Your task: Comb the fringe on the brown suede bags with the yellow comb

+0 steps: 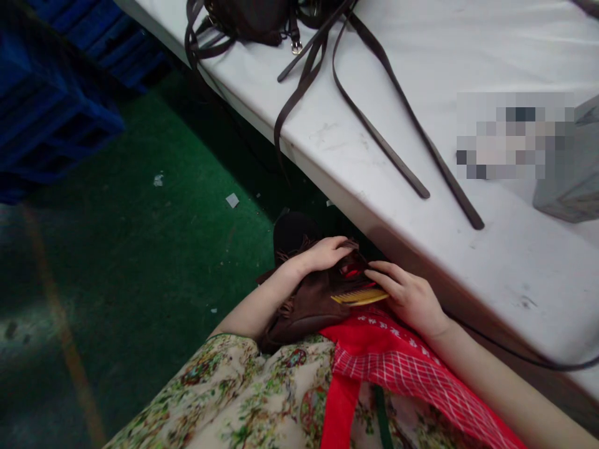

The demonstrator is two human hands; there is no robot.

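Observation:
A dark brown leather bag with thin fringe-like strips [311,299] rests against my lap, below the table's edge. Bent over the bag's far edge, my left hand [330,252] grips the leather near the opening. Something red shows inside that opening. My right hand [412,296] is at the bag's right side, its fingertips touching the opening's rim. A yellow comb [360,297] sticks out from under the right fingers, teeth pointing up; its right end is hidden by the hand. I wear a red apron [412,368] over patterned clothing.
A white-covered table [496,274] runs diagonally on the right. Another dark leather bag [253,19] lies at its far side, with long straps [402,93] trailing over the top and edge. A grey container [571,174] stands right. Blue pallets [56,118] occupy the green floor [187,249].

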